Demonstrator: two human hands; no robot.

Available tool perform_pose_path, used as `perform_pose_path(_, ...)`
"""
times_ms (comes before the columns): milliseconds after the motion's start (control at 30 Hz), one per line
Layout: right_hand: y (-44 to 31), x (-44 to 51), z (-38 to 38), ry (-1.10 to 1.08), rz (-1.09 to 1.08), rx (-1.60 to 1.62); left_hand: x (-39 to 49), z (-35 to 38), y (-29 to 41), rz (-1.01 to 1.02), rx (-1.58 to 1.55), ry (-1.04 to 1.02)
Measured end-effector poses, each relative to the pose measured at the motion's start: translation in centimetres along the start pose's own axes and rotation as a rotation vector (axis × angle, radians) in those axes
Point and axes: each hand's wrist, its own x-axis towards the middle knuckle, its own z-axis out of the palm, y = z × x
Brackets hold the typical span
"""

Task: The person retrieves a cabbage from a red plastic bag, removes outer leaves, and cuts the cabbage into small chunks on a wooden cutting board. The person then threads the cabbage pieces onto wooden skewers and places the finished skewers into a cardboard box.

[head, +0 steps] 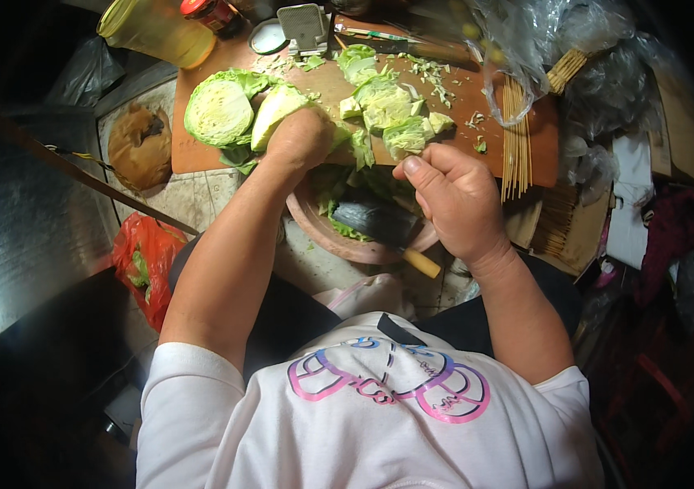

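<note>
My left hand (304, 136) reaches onto the wooden board (200, 153) beside a cut cabbage wedge (276, 110); its fingers are hidden behind the wrist. A halved cabbage (220, 111), cut face up, lies to the left of the wedge. My right hand (454, 189) is at the board's front edge, thumb and forefinger brought together at a piece of cut cabbage (406, 137); whether they pinch something thin is unclear. More cabbage chunks (384, 101) lie in a row between the hands and behind them.
A cleaver (374, 220) rests across a pink basin (328, 238) holding leaves, below the board. Bamboo skewers (515, 140) lie at the board's right, near clear plastic bags (591, 30). A yellowish container (157, 30), a red-lidded jar (209, 15) and a phone stand (303, 27) stand behind.
</note>
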Motion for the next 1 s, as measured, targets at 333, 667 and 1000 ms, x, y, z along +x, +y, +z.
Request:
perform_pose_path(333,0.0,-0.3,0.2,-0.021,-0.002,0.007,1.6,-0.3,-0.2,0.078,0.151,-0.24)
perform_pose_path(667,0.1,-0.3,0.2,-0.052,-0.062,-0.102,1.3,0.0,0.6,0.09,0.223,-0.184)
perform_pose_path(1000,-0.3,-0.5,-0.2,0.022,-0.072,-0.013,-0.7,-4.2,5.0,-0.214,-0.576,-0.096)
